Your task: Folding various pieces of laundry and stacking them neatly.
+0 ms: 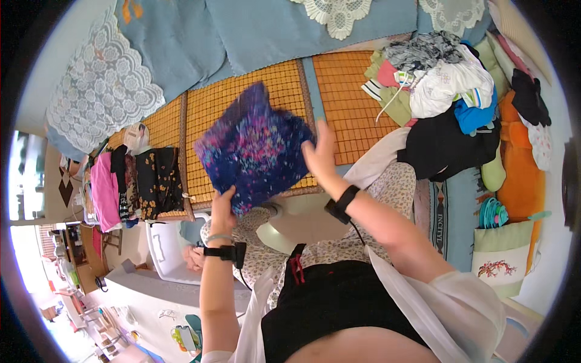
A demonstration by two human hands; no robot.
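A dark blue cloth piece (pixel 259 145) with pink, purple and turquoise speckles is in front of me, blurred and partly folded, over the woven mat. My left hand (pixel 224 211) grips its lower left corner, thumb on top. At its right edge is my right hand (pixel 320 152), fingers stretched out and thumb apart, with the thumb against or very near the fabric. Whether the cloth rests on the bamboo mat (pixel 245 81) or hangs just above it, I cannot tell.
On the right lies a heap of clothes, including a white garment (pixel 435 88) and a black one (pixel 447 145). Folded clothes, among them a pink one (pixel 105 190) and a black floral one (pixel 159 181), lie left. A white plastic bin (pixel 170 258) stands below them.
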